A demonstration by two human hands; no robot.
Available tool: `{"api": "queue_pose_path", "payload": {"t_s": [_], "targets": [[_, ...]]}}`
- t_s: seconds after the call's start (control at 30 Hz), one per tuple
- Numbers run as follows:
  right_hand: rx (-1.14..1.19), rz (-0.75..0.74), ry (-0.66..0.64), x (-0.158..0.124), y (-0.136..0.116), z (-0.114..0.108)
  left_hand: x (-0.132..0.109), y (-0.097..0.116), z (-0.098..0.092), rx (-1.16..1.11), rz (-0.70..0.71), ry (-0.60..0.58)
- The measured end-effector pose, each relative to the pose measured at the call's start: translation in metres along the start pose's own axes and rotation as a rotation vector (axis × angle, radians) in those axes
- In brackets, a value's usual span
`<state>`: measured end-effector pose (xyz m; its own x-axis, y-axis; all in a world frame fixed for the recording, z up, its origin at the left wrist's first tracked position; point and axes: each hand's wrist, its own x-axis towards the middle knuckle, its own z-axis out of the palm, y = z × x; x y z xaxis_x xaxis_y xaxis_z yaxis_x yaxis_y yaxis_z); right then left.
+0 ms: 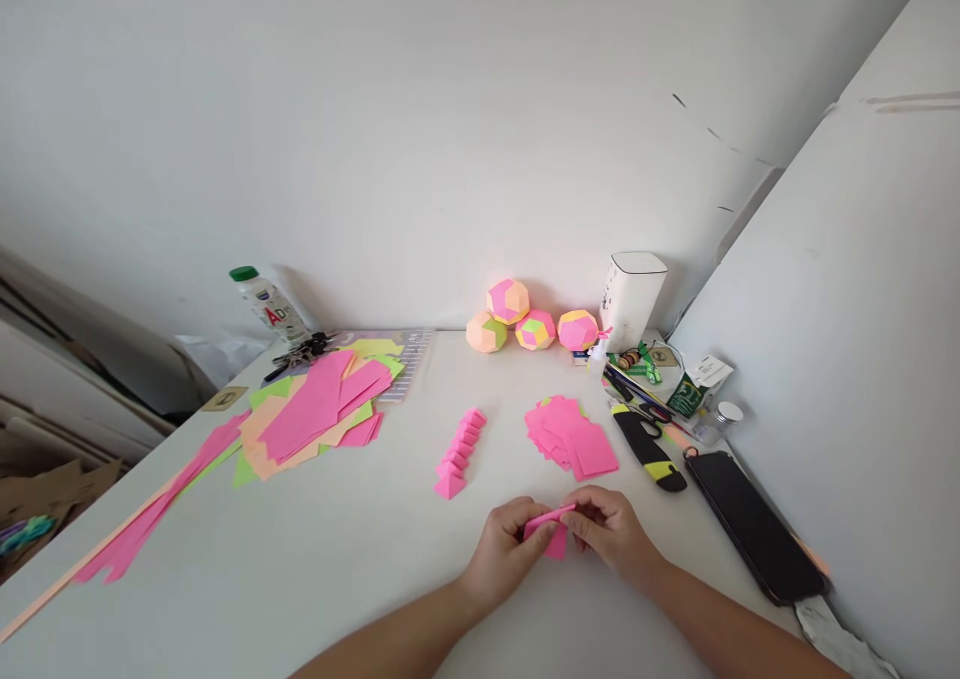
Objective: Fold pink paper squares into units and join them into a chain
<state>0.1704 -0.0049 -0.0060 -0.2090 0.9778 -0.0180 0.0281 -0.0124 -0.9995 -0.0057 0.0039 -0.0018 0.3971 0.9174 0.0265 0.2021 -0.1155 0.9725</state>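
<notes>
Between my two hands is a small pink paper piece (556, 542) with a fold along its upper edge. My left hand (510, 544) pinches its left side, thumb in front. On the right, my right hand (607, 529) pinches the folded edge between thumb and fingers. Just beyond my hands lies a loose pile of pink paper squares (574, 434), with a bit of green showing at its back. To the left of that pile, several folded pink paper units (460, 454) stand in a slanting row.
Paper balls (508, 302) sit by the wall beside a white container (634, 299). A black and yellow cutter (649, 447), scissors (651, 414) and a phone (754, 524) lie at right. Coloured sheets (307, 414), paper strips (161, 504) and a green-capped bottle (270, 304) are at left.
</notes>
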Motion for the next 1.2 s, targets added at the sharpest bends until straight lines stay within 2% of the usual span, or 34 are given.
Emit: {"api": "queue_pose_path", "payload": {"t_s": [0.67, 1.2], "targets": [[0.080, 0.018, 0.004, 0.0005, -0.0065, -0.0017, 0.0001, -0.0016, 0.0007, -0.025, 0.007, -0.012], [0.154, 0.009, -0.003, -0.0022, -0.0069, -0.0020, 0.0002, -0.0050, 0.0011, -0.069, -0.051, -0.019]]}}
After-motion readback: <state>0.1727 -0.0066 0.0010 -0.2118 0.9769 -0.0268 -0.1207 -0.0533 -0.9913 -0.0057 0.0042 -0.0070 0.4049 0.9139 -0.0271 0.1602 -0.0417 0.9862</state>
